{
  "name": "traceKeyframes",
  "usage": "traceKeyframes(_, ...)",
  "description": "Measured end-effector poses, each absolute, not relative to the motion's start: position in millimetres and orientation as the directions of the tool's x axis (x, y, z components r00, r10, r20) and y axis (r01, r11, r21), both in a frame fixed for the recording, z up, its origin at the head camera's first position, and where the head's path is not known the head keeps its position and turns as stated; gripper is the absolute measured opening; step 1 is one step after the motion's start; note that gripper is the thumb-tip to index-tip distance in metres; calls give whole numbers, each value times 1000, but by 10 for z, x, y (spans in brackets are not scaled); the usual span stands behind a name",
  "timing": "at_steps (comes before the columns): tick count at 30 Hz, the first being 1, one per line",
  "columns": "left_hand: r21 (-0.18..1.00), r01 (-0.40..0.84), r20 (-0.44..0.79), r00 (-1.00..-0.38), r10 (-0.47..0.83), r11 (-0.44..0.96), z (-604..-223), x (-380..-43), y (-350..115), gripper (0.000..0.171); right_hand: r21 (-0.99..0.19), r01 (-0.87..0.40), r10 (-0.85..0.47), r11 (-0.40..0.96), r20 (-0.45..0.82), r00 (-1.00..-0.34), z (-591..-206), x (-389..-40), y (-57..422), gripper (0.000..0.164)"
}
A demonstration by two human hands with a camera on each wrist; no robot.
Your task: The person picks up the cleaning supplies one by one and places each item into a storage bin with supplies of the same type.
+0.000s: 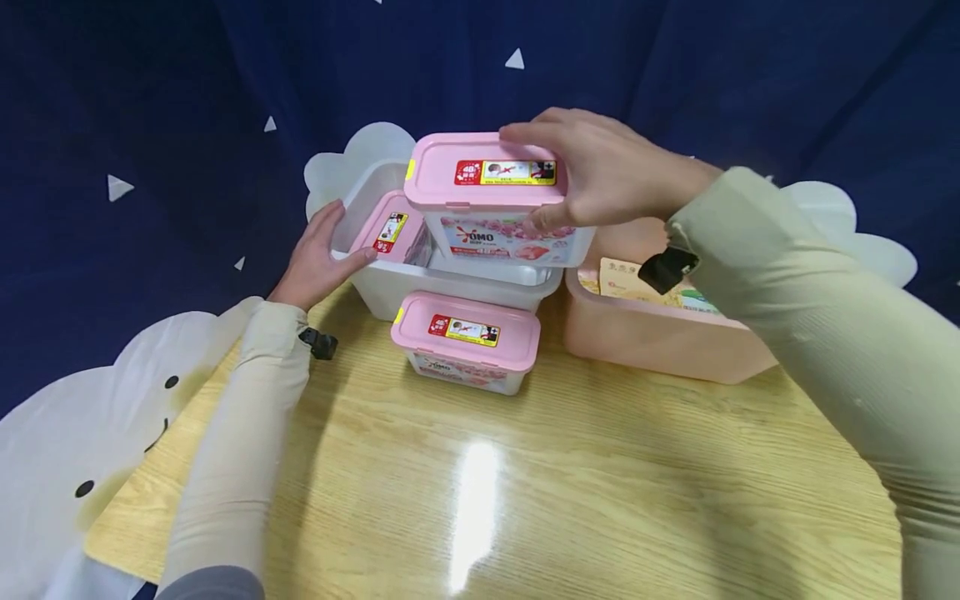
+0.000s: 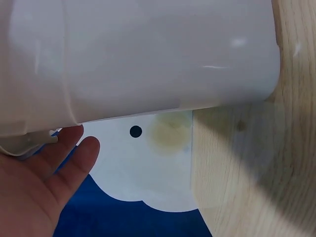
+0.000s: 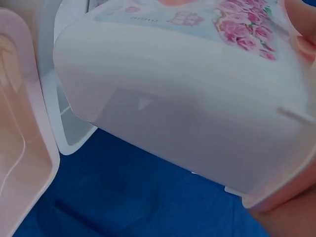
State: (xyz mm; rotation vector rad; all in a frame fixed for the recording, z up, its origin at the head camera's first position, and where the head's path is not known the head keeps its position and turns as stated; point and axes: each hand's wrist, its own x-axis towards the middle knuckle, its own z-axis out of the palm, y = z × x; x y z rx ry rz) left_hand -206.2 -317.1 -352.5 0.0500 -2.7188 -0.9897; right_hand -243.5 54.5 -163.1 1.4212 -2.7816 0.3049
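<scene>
My right hand (image 1: pixel 600 167) grips an OMO detergent box (image 1: pixel 442 179) with a pink lid across its right end, thumb on the front and fingers over the lid. This box is tilted above the white storage bin (image 1: pixel 457 287); its pale side fills much of the right wrist view. My left hand (image 1: pixel 315 258) holds the bin's left end at the rim, with the fingers (image 2: pixel 89 150) beneath the rim in the left wrist view. Inside the bin's left part sits another pink-lidded detergent box (image 1: pixel 408 223). A similar detergent box (image 1: pixel 465 329) stands on the table before the bin.
A peach bin (image 1: pixel 667 337) with yellow packages (image 1: pixel 630 283) in it stands at the right, close beside the white bin. The wooden table (image 1: pixel 585 483) extends toward me. Behind are white cloud shapes (image 1: pixel 378 142) and a dark blue cloth (image 1: pixel 450 67) with white triangles.
</scene>
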Motion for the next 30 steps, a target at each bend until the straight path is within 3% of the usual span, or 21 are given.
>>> traceKeyframes(8, 645, 69, 252, -959, -127, 761, -3506, -2027, -3194, 91, -190, -782, -786, 594, 69, -614, -1714, -2646, 291, 88)
traceKeyframes(15, 636, 75, 255, -960, -118, 768, -3560, -2061, -3213, 88, -255, -707, -727, 660, 21, -686, -1911, -2893, 60, 91)
traceKeyframes(25, 635, 108, 288, -952, -104, 765, -3542, -2042, -3145, 86, -242, -629, -640, 738, 42, -767, -2169, -3184, -111, 85)
traceKeyframes(30, 634, 100, 287, -951, -113, 767, -3562, -1995, -3129, 87, -257, -617, -633, 744, 23, -773, -2283, -3222, -133, 86)
